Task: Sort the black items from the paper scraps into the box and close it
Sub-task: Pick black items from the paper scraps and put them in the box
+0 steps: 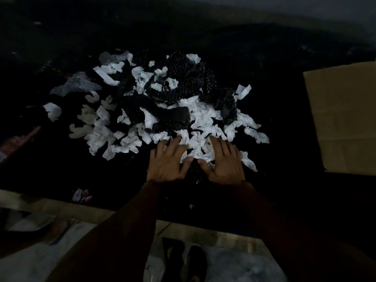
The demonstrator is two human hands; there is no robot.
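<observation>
Sleeves (114, 231) out, my left hand (167, 162) and right hand (224, 162) rest on paper scraps (203, 121), fingers (175, 143) released; black bubble wrap (183, 78) lies at twelve o'clock, box (345, 119) at three, nearer my right.

A black tabletop (61, 171) fills most of the view, with a pale front edge (61, 206). A crumpled sheet of clear plastic (77, 86) lies on it at the upper left, and a smaller clear piece (108, 58) beyond it. A blurred red and pink item (18, 141) sits at the left border. A small red-and-white wrapper (81, 195) lies near the front edge. Below, on the pale floor (234, 265), stands dark footwear (183, 259).
</observation>
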